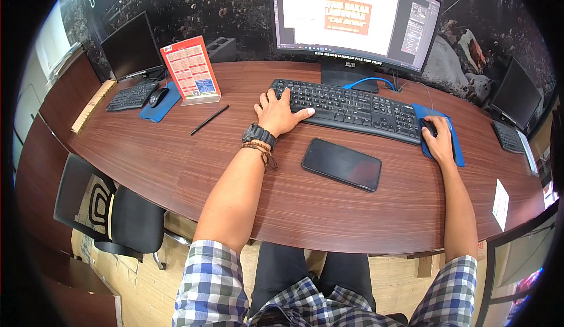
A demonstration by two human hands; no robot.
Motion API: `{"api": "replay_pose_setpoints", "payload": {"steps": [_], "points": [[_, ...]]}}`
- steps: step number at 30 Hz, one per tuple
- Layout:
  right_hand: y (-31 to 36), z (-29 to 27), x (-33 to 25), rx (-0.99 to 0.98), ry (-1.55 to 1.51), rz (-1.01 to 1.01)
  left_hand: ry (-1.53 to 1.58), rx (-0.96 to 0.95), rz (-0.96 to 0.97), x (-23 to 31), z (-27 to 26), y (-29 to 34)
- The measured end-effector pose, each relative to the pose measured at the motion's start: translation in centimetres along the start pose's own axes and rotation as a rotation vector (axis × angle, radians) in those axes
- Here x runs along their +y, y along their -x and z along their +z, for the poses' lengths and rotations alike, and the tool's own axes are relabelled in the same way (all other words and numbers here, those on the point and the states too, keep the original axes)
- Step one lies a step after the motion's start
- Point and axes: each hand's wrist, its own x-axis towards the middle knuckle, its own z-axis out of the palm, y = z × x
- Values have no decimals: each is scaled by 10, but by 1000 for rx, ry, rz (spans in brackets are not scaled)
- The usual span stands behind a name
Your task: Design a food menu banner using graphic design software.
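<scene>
My left hand rests on the left end of a black keyboard, fingers spread over the keys and thumb along its front edge. A dark watch and a beaded bracelet circle that wrist. At the keyboard's right end, my right hand is curved over a black computer mouse, which lies on a blue mouse pad and is partly hidden by the fingers. Behind the keyboard stands a lit monitor showing a design with an orange block. A dark smartphone lies face up between my forearms.
A black pen lies left of my left hand, near a red and white card stand. Further left are a second monitor, keyboard and mouse. A white card lies at right. An office chair stands at lower left.
</scene>
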Motion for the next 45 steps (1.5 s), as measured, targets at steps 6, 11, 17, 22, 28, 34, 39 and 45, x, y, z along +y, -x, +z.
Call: {"api": "replay_pose_setpoints", "payload": {"steps": [6,11,17,22,28,34,39,45], "points": [[1,1,-4,-3,-22,27,-1,21,-2,-1,1,1],[2,-1,-3,-3,-16,14,2,13,-3,1,0,2],[1,-1,-6,9,-17,28,7,11,2,0,-1,2],[1,-1,-2,15,-3,15,3,9,1,2,-1,2],[1,0,-5,3,-1,40,10,22,7,0,-1,3],[1,-2,-5,-1,-6,45,12,10,-2,2,-3,4],[-2,-4,-15,-6,41,97,16,15,-2,2,-4,5],[-1,-1,-7,26,59,81,9,20,7,1,-2,4]]}}
